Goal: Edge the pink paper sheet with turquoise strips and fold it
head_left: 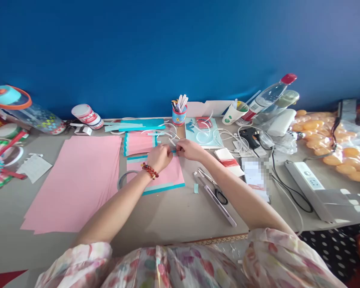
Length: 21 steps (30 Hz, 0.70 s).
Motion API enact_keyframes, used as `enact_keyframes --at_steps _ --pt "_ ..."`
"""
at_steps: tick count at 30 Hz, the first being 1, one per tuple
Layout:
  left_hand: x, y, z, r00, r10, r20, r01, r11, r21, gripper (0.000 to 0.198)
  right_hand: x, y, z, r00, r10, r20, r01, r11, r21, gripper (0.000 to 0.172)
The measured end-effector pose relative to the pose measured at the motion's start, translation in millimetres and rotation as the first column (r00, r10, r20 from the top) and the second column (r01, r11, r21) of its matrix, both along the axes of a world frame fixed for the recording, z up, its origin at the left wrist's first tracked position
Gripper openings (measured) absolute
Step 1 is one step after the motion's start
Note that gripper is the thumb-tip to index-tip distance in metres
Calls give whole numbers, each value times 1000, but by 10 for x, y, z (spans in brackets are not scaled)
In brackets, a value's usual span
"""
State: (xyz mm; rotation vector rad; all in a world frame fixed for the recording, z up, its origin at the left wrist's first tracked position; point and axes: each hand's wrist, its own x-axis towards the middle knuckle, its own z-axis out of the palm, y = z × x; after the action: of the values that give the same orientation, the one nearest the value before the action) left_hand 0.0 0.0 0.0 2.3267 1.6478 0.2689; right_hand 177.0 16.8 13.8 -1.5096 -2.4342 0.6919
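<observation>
**Item in hand:** pink sheet (168, 176), lying flat on the table (168, 216) straight in front of the person. It is pale pink card with a teal band along the near edge and another along the far edge. It sits slightly askew, its near corner pointing right.

**Teal strip** (174, 151): thin and short, at the far edge of the pink sheet, between the two hands. Most of it is hidden by fingers.

**Left hand** (160, 157): knuckles up, resting on the far part of the sheet, fingertips pinched together on the left end of the strip. A red bead bracelet (150, 171) is on the wrist.

**Right hand** (189, 150): just beside the left hand, almost touching it, fingertips nipped on the right end of the strip.

**Nearby:**
- second pink sheet (139, 143) with teal zigzag sides, just beyond the first
- loose white strips (165, 134) curling past the hands
- tape roll (124, 178), touching the sheet's left edge
- stack of pink paper (75, 184), large, to the left
- scissors (216, 192) and a long ruler (219, 204), to the right of the sheet
- pen cup (179, 114) against the blue wall
- glue gun (250, 138) and power strip (306, 180), far right
</observation>
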Motion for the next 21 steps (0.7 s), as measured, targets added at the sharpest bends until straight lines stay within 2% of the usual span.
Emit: enact_keyframes --at_steps 4,11,21 --pt "-2 -2 2 1000 -2 5 2 1000 2 10 17 12 -12 1000 -9 -3 9 1000 -3 10" --pt "-5 -9 2 1000 -5 19 5 1000 7 10 54 17 -11 1000 5 -19 -5 1000 -8 20" --pt "-5 -3 3 999 -7 34 7 1000 -3 8 6 -39 -13 999 -33 17 33 999 36 11"
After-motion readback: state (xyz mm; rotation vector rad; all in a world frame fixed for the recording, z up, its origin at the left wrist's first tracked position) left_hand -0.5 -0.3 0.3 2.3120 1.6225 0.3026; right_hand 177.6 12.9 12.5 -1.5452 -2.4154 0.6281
